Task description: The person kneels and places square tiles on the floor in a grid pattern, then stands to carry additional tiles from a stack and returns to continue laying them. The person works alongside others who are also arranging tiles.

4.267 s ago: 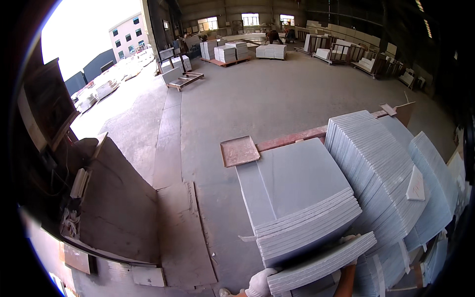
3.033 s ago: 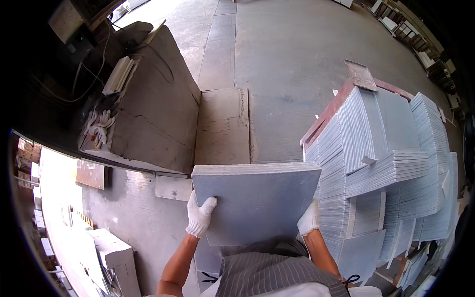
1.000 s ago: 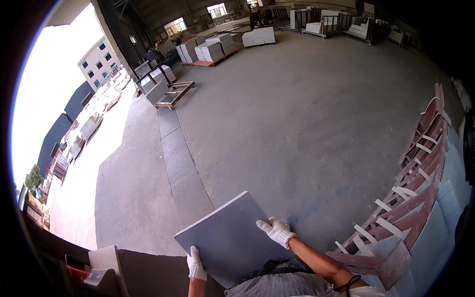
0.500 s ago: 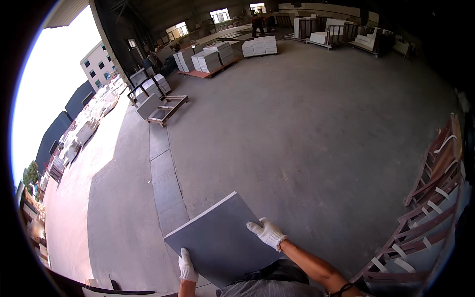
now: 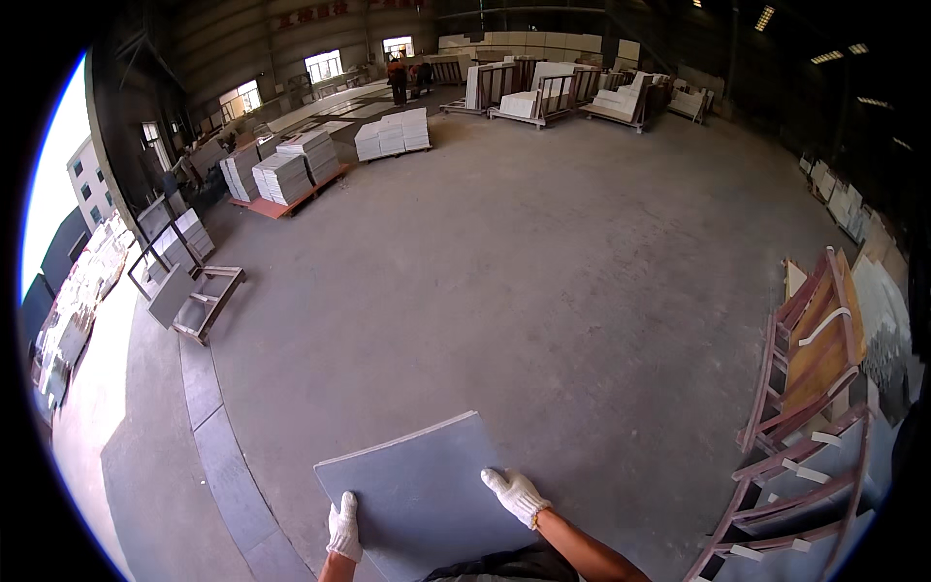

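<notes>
A flat grey square slab (image 5: 417, 495) with a pale edge is held out in front of my body, its near part hidden by dark clothing. My left hand (image 5: 343, 529), in a white knitted glove, grips its left edge with the thumb on top. On the slab's right edge, my right hand (image 5: 517, 496), gloved the same way, is closed with the thumb over the upper face. The fingers of both hands are hidden beneath the slab.
At the left stands a wooden frame cart (image 5: 208, 296) with slabs. Stacked pale slabs (image 5: 283, 179) rest on a red pallet farther off. Reddish racks (image 5: 815, 446) line the right side. Two people (image 5: 398, 80) stand near the back, and loaded racks (image 5: 529, 105) stand at the far side.
My view has swung to the right and tilted up, so the cart and stacks appear farther left. Both hands keep hold of the slab, which appears lower in view.
</notes>
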`<control>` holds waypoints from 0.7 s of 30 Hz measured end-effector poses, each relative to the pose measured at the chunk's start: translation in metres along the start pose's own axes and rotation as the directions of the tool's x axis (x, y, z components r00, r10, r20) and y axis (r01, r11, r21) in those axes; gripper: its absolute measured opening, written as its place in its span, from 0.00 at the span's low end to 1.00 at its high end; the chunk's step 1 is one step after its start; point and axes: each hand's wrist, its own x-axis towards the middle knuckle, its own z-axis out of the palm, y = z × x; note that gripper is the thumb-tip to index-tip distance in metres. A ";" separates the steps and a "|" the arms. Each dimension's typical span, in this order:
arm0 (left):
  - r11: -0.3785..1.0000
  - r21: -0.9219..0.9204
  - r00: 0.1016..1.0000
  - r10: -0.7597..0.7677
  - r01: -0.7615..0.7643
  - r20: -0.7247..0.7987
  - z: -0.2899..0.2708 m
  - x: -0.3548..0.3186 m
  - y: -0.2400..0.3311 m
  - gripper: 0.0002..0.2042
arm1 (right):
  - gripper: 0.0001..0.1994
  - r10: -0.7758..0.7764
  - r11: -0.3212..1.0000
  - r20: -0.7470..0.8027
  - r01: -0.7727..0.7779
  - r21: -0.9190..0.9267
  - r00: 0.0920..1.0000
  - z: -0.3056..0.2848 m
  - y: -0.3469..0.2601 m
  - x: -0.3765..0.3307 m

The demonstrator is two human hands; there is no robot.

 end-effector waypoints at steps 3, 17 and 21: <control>0.997 -0.003 0.997 -0.083 0.083 -0.008 0.080 0.081 0.030 0.29 | 0.37 0.049 0.991 0.065 -0.041 -0.124 0.997 -0.059 -0.027 0.098; 0.987 -0.156 0.997 0.036 -0.046 -0.067 0.355 0.419 0.144 0.32 | 0.37 -0.062 0.998 0.170 0.066 -0.021 0.983 -0.227 -0.122 0.564; 0.987 -0.155 0.998 0.043 -0.050 -0.051 0.454 0.535 0.196 0.32 | 0.40 -0.033 0.999 0.185 0.028 0.026 0.982 -0.269 -0.139 0.716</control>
